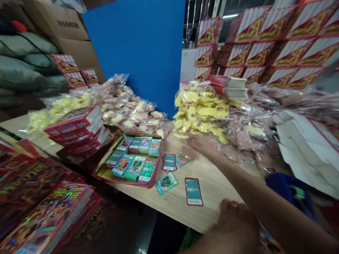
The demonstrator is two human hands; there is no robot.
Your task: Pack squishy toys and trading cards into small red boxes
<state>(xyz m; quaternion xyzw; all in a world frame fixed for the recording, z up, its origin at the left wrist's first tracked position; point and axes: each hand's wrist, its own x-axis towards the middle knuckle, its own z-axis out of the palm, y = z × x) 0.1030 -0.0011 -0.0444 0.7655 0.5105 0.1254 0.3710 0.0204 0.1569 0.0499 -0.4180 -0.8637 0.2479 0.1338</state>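
At the left of the frame, red printed boxes (pixel 76 127) lie stacked by the pale wooden table (pixel 212 187), next to a pink-rimmed tin tray (pixel 148 185) holding rows of teal trading cards (pixel 135 167). Right of the tray, a small stack of cards (pixel 169 162) and a holographic card (pixel 166 183) lie loose on the wood. Further right, a single red-edged teal card (pixel 194 191) lies with its long axis running up and down the frame, nearer the left hand (pixel 235 220), whose fingers are bunched at the table's edge, too unclear to tell open from closed. Above, the right hand (pixel 201 144) reaches in from the lower right, fingers spread open, just over a flat pink packet (pixel 190 152), below a heap of yellow plush bags (pixel 201 109).
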